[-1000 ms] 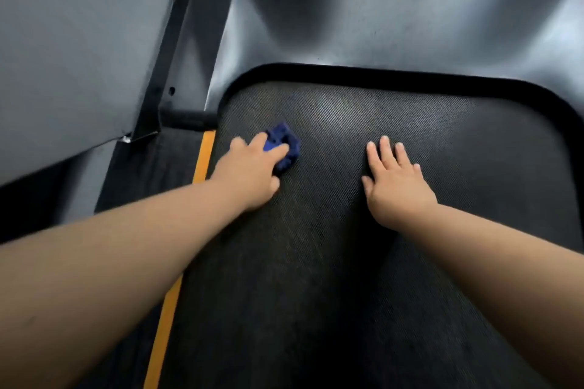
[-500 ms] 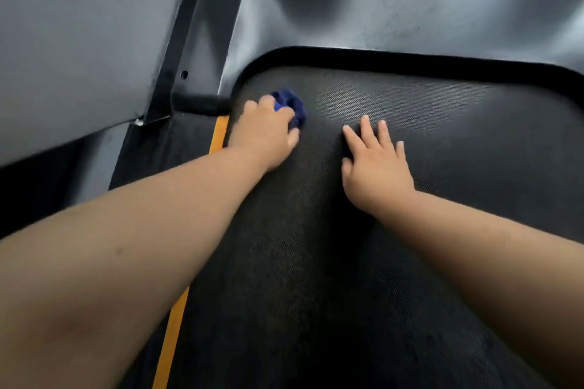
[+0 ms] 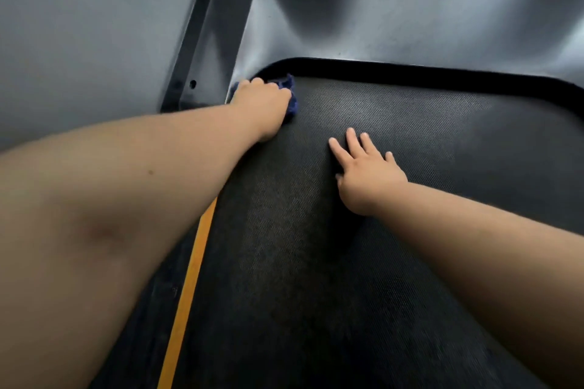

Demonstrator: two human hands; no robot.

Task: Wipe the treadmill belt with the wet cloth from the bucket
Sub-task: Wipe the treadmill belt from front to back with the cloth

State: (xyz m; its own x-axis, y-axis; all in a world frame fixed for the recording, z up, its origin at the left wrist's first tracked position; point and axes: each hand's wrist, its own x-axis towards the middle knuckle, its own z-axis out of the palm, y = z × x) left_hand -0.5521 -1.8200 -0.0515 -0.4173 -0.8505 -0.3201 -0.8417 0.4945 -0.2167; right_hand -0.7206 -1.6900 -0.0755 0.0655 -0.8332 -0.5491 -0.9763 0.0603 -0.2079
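The black textured treadmill belt (image 3: 363,262) fills the lower middle of the view. My left hand (image 3: 264,104) grips a bunched dark blue cloth (image 3: 292,95) and presses it on the belt's far left corner, right at the curved black front edge. Most of the cloth is hidden under that hand. My right hand (image 3: 366,174) lies flat on the belt with fingers spread, nearer to me and to the right of the cloth. No bucket is in view.
The grey motor cover (image 3: 410,3) rises behind the belt's front edge. A grey upright panel (image 3: 79,41) and a dark post (image 3: 202,41) stand at the left. An orange stripe (image 3: 189,278) runs along the left side rail.
My left hand has pushed the cloth forward and left, from mid-belt into the front left corner. My right hand has stayed flat on the belt, a little behind the left.
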